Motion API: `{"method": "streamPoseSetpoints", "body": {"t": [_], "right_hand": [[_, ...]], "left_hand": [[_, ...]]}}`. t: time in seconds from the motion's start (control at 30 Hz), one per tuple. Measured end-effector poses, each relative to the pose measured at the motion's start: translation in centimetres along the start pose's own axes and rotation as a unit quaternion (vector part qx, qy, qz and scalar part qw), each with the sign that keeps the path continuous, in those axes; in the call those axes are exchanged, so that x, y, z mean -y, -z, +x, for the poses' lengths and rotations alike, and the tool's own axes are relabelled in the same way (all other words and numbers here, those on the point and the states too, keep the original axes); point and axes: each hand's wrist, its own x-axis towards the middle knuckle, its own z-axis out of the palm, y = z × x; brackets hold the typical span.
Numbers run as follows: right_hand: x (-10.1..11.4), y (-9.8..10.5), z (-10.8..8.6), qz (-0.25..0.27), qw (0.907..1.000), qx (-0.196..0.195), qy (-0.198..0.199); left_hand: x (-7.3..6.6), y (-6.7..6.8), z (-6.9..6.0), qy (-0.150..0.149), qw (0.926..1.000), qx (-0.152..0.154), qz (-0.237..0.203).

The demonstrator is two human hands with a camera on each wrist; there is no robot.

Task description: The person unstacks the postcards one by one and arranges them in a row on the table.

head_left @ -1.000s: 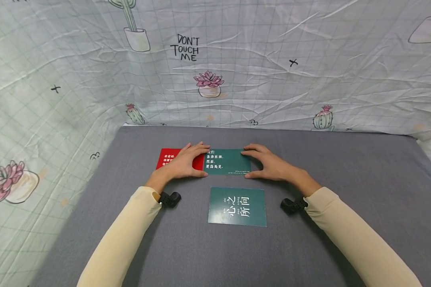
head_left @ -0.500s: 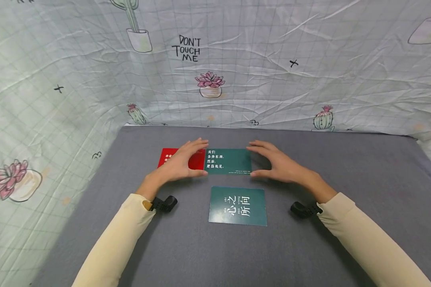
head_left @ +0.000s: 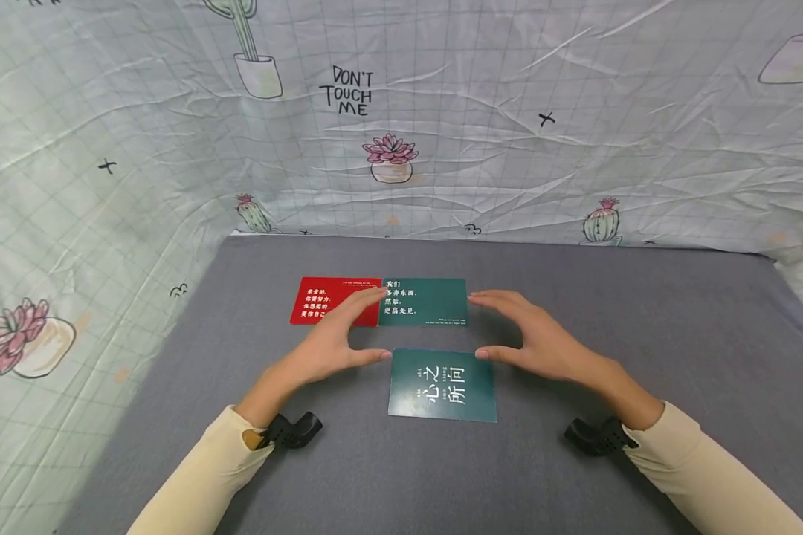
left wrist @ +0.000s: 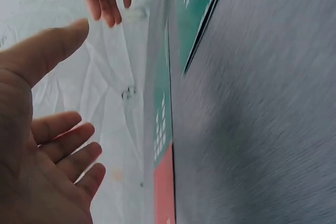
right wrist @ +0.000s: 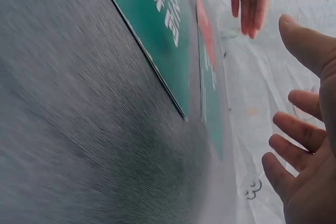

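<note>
Two cards lie side by side at the back of the grey table: a red card (head_left: 341, 301) with white writing on the left and a green card (head_left: 435, 301) touching its right edge. In front of them lies another green card (head_left: 442, 397), its large white characters turned sideways. My left hand (head_left: 328, 342) hovers with fingers spread, its fingers over part of the red card and its thumb beside the near card's top left corner. The right hand (head_left: 552, 342) mirrors it to the right, thumb over the near card's top right corner. Both wrist views show hands holding nothing.
The grey table (head_left: 401, 475) meets a wrinkled cloth backdrop (head_left: 482, 148) printed with cacti at the back and left. Each wrist wears a black camera, the left wrist camera (head_left: 294, 431) and the right wrist camera (head_left: 595, 437).
Both hands have let go of the back green card, drawn slightly apart, and come nearer toward the front card. The cards look unmoved.
</note>
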Motion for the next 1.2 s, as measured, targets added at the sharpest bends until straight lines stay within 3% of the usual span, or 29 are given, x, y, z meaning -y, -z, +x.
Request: {"method": "streamPoseSetpoints", "body": {"t": [0.27,0.5,0.83,1.2], "right_hand": [[0.9,-1.0,-2.4,0.009,0.9998,-0.011,0.012],[1.1,-2.4,-4.1,0.019,0.9997,-0.007,0.013],[1.1,-3.8,-5.2,0.042,0.9988,0.009,-0.021],[0.9,-4.5,-5.6,0.041,0.9985,0.017,-0.032]], "left_hand": [[-1.2,-1.8,-2.2,-0.004,0.9988,-0.001,-0.049],[-1.3,-3.4,-3.4,-0.005,0.9990,0.032,-0.031],[-0.5,-4.7,-3.8,-0.004,0.9963,0.068,-0.052],[0.0,-5.3,-3.8,-0.008,0.9969,0.065,-0.044]]}}
